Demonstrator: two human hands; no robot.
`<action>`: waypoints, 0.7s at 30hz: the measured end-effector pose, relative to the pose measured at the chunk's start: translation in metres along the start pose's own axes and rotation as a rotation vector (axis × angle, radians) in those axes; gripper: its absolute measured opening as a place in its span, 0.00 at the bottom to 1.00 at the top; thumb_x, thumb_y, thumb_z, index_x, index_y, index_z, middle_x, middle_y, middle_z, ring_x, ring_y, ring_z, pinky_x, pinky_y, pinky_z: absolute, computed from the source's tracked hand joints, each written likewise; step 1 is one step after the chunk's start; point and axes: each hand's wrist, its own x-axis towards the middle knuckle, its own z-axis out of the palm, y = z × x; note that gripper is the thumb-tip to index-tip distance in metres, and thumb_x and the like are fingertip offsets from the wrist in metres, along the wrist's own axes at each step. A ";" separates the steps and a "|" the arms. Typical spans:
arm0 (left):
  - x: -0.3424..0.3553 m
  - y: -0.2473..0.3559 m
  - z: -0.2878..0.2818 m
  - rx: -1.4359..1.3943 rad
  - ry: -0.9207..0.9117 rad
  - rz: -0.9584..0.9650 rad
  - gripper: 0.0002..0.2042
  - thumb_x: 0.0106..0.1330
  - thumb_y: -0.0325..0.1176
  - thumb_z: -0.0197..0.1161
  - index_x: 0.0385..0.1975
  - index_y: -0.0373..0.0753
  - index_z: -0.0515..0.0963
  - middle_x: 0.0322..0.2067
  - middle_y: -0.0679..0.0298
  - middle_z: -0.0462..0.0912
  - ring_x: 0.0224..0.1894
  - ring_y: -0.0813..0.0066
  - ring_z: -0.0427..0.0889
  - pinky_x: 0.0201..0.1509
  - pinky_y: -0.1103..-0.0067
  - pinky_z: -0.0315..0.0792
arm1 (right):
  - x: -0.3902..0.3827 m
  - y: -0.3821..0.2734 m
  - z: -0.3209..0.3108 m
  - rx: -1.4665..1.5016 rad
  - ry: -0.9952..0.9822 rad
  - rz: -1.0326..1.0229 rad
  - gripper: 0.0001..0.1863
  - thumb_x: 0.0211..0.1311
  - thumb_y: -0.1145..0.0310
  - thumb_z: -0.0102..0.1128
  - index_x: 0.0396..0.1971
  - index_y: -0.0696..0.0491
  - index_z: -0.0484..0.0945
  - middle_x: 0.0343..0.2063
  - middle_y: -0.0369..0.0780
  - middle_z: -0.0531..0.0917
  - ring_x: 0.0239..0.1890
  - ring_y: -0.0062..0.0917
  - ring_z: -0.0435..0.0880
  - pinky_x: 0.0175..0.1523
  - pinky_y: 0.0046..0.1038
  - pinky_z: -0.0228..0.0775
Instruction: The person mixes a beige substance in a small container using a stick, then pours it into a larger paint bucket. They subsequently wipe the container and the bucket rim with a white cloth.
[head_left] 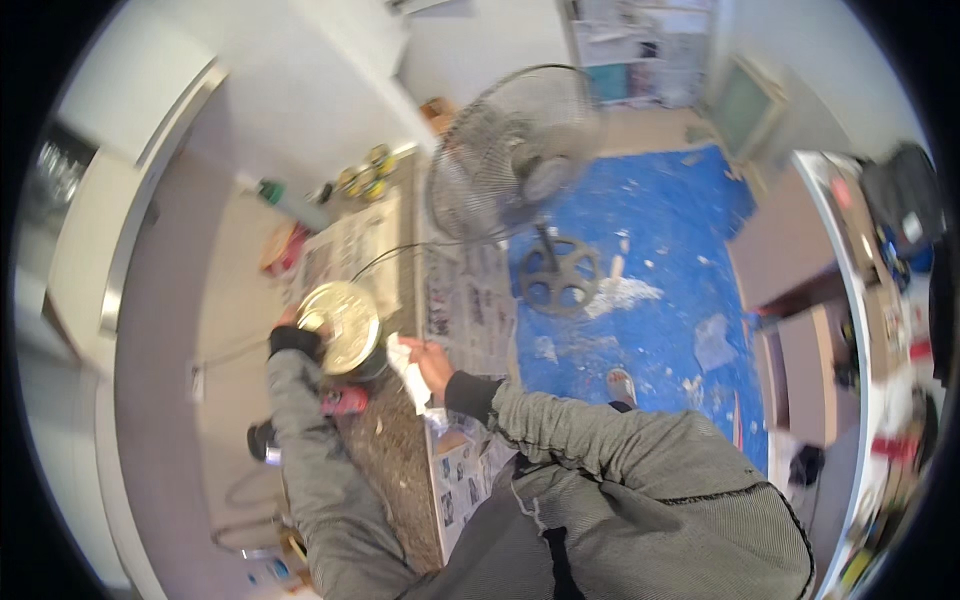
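Note:
A round metal can (352, 322) with a pale gold lid stands on the speckled counter (392, 462). My left hand (289, 318) is closed against the can's left side, with most of its fingers hidden by the can and the dark cuff. To the can's right, my right hand (432, 366) is closed on a crumpled white cloth (408, 374), pinched between thumb and fingers, its lower end hanging over the counter edge. A small red can (344, 401) lies just below the metal can, near my left forearm.
A wire-caged fan (515, 160) stands beyond the counter on a blue floor sheet (650, 240). Newspaper (350, 250) covers the far counter. A green-capped bottle (290, 203) and several small tins (365, 180) stand at the back. At right are cluttered shelves (868, 300) and a pulled-out drawer (805, 372).

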 end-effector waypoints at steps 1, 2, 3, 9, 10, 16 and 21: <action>0.011 -0.052 -0.021 0.103 -0.100 -0.099 0.25 0.48 0.36 0.72 0.48 0.40 0.74 0.41 0.60 0.83 0.43 0.67 0.82 0.48 0.72 0.77 | -0.009 0.000 0.004 0.127 -0.009 0.048 0.21 0.57 0.73 0.46 0.49 0.56 0.79 0.36 0.37 0.80 0.32 0.19 0.76 0.36 0.23 0.69; 0.024 -0.076 -0.030 0.330 -0.137 0.027 0.20 0.54 0.35 0.67 0.47 0.40 0.74 0.41 0.58 0.83 0.43 0.63 0.82 0.48 0.70 0.77 | -0.012 -0.007 -0.004 0.249 0.004 0.072 0.21 0.54 0.74 0.46 0.49 0.57 0.78 0.36 0.37 0.80 0.32 0.20 0.77 0.35 0.24 0.70; 0.038 -0.121 -0.050 -0.193 -0.155 -0.099 0.15 0.60 0.32 0.59 0.47 0.40 0.74 0.44 0.57 0.82 0.46 0.61 0.80 0.49 0.69 0.76 | -0.008 0.003 -0.004 0.439 0.035 0.132 0.24 0.50 0.73 0.45 0.48 0.57 0.78 0.37 0.40 0.79 0.34 0.24 0.77 0.40 0.27 0.70; 0.093 -0.146 -0.033 -0.129 -0.310 -0.176 0.22 0.63 0.27 0.58 0.58 0.39 0.68 0.56 0.54 0.72 0.55 0.65 0.75 0.52 0.68 0.75 | -0.078 -0.062 -0.146 0.638 0.203 0.091 0.28 0.48 0.71 0.48 0.55 0.54 0.72 0.45 0.42 0.81 0.42 0.32 0.82 0.47 0.35 0.76; 0.103 -0.130 -0.016 -0.034 -0.297 -0.111 0.22 0.63 0.27 0.58 0.58 0.39 0.67 0.57 0.53 0.71 0.55 0.65 0.75 0.53 0.68 0.75 | -0.095 -0.061 -0.174 0.670 0.282 0.015 0.28 0.48 0.71 0.48 0.55 0.54 0.72 0.45 0.42 0.81 0.42 0.33 0.82 0.48 0.36 0.76; 0.112 -0.032 0.085 0.330 -0.179 0.137 0.23 0.62 0.26 0.59 0.59 0.37 0.66 0.58 0.53 0.69 0.56 0.64 0.74 0.54 0.68 0.74 | -0.230 -0.090 -0.288 0.551 0.963 -0.107 0.31 0.48 0.67 0.50 0.58 0.51 0.71 0.50 0.42 0.78 0.50 0.34 0.78 0.49 0.37 0.72; 0.088 0.065 0.154 0.473 -0.052 0.338 0.24 0.62 0.25 0.60 0.60 0.36 0.65 0.60 0.53 0.67 0.57 0.62 0.73 0.55 0.68 0.74 | -0.361 -0.105 -0.331 0.535 1.090 -0.294 0.36 0.47 0.64 0.52 0.63 0.48 0.67 0.59 0.43 0.70 0.57 0.33 0.72 0.52 0.38 0.68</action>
